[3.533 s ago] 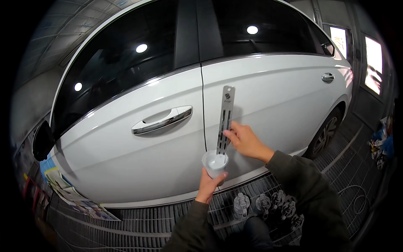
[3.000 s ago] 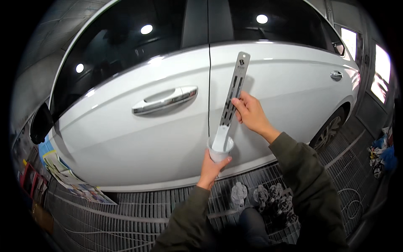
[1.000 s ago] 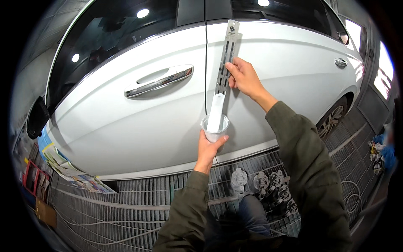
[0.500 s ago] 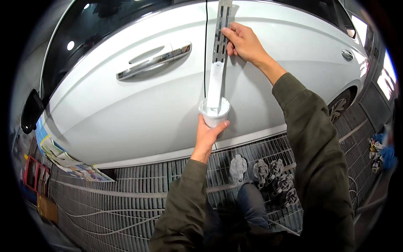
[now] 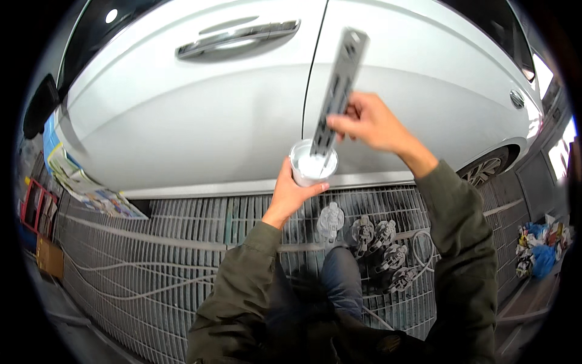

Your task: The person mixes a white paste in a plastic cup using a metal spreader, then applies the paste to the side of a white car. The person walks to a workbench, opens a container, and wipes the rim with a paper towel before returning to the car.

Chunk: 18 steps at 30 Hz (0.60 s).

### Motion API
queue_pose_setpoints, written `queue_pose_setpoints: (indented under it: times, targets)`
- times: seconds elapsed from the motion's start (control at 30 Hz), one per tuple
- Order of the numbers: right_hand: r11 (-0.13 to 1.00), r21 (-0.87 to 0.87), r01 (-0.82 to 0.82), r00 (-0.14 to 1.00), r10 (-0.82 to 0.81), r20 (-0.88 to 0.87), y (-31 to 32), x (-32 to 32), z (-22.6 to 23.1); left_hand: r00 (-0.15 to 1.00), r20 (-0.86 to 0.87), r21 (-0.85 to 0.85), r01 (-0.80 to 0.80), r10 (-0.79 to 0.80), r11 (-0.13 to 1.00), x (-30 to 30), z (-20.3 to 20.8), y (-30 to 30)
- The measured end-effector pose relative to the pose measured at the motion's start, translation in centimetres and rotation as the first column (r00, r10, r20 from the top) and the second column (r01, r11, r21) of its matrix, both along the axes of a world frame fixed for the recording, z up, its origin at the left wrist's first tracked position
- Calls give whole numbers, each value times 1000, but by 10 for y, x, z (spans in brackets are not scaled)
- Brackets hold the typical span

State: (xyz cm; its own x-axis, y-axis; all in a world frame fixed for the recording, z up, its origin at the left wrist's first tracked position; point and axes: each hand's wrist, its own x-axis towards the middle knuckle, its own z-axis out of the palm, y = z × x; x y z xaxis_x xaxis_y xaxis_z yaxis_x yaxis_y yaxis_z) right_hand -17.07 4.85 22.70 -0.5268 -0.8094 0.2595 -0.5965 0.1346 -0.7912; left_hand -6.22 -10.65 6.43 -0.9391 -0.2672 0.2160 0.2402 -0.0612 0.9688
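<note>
My left hand is wrapped round a white plastic cup, its thumb along the near side. White paint shows inside. In my right hand is a slotted metal paint stirring stick, pinched between thumb and fingers below its middle. The stick leans, its top to the right and slightly blurred. Its lower end is down in the mouth of the cup, where the paint or the rim hides the tip. Both hands are in front of the white car's side.
The white car stands just beyond my hands, with a chrome door handle. Several grey, paint-coated objects sit on the floor grating by my feet. Hoses cross the grating at left. Crumpled rubbish lies at right.
The stirring stick has come down from above the cup into it and tilted to the right. My right hand has lowered with it. The view has shifted downward; my left hand still holds the cup.
</note>
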Motion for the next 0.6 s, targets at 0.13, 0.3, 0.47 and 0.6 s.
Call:
queue_pose_setpoints:
  times: [0.13, 0.3, 0.47, 0.6]
  targets:
    - [988, 59, -144, 982, 149, -114, 9, 41, -52, 997, -6, -132, -78, 78, 988, 52, -53, -2]
    - [948, 180, -263, 954, 228, 196, -5, 88, -69, 984, 68, -93, -156, 162, 983, 112, -101, -1]
    - [873, 176, -455, 883, 468, -43, -18, 109, -124, 958, 49, -51, -279, 281, 959, 146, -134, 1]
    - [936, -66, -346, 928, 352, 122, -19, 120, -129, 945, 70, -87, -313, 319, 946, 162, -150, 10]
